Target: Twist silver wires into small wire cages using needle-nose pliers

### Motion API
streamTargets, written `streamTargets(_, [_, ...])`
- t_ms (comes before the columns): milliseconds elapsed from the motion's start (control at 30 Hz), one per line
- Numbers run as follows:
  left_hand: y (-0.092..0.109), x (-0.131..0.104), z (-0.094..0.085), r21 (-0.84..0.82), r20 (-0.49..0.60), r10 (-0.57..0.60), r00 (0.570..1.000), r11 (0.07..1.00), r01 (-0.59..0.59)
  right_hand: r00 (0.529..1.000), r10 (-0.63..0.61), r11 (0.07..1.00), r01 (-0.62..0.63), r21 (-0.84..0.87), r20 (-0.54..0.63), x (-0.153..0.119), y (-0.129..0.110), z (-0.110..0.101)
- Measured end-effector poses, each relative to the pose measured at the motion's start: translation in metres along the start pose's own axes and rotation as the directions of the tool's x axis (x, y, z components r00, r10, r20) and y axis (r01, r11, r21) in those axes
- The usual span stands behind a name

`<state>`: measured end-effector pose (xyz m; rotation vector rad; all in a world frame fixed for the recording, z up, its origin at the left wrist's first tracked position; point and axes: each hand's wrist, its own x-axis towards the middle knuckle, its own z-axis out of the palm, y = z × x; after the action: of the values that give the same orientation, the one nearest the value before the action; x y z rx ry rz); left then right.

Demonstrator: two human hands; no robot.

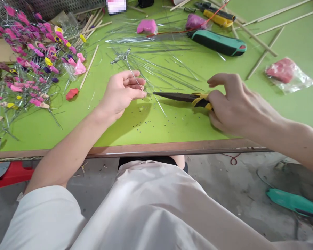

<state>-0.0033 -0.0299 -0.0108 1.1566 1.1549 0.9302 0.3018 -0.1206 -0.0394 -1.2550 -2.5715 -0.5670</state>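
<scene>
My left hand [122,91] pinches a thin silver wire [135,77] between thumb and fingers. At the wire's upper end is a twisted bundle of wire [121,56], just above the table. My right hand [231,102] is closed around the yellow and black handles of long-nose pliers [177,97]. The dark jaws point left, their tip a short way right of my left fingertips and apart from them. Loose straight wires [161,71] lie fanned out behind both hands.
Wire stems with pink, purple and yellow clay tips [36,59] crowd the left. Behind lie pink clay lumps [146,26], a green-black tool [219,42], yellow-handled cutters [219,15] and wooden sticks [266,43]. Bagged red clay [284,71] sits right. The table edge [177,147] runs near my body.
</scene>
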Motion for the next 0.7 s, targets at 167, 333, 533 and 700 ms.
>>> streamTargets(167, [0.0, -0.001, 0.002, 0.027, -0.017, -0.009, 1.0, 1.0, 0.009, 0.997, -0.082, 0.993, 0.081, -0.083, -0.014, 0.003, -0.001, -0.002])
streamTargets(333, [0.004, -0.006, 0.004, 0.061, -0.03, -0.026, 0.999, 0.998, 0.028, 0.987, -0.059, 0.993, 0.073, -0.089, 0.147, 0.008, -0.004, -0.018])
streamTargets(533, [0.006, -0.008, 0.005, 0.05, -0.037, -0.014, 0.999, 0.999, 0.016, 0.972, -0.078, 0.996, 0.064, 0.069, 0.223, 0.003, 0.007, -0.014])
streamTargets(700, [0.002, -0.006, 0.006, 0.067, -0.032, -0.002, 0.999, 0.998, 0.004, 0.909, 0.005, 0.953, -0.131, 0.274, 0.416, 0.012, 0.012, -0.013])
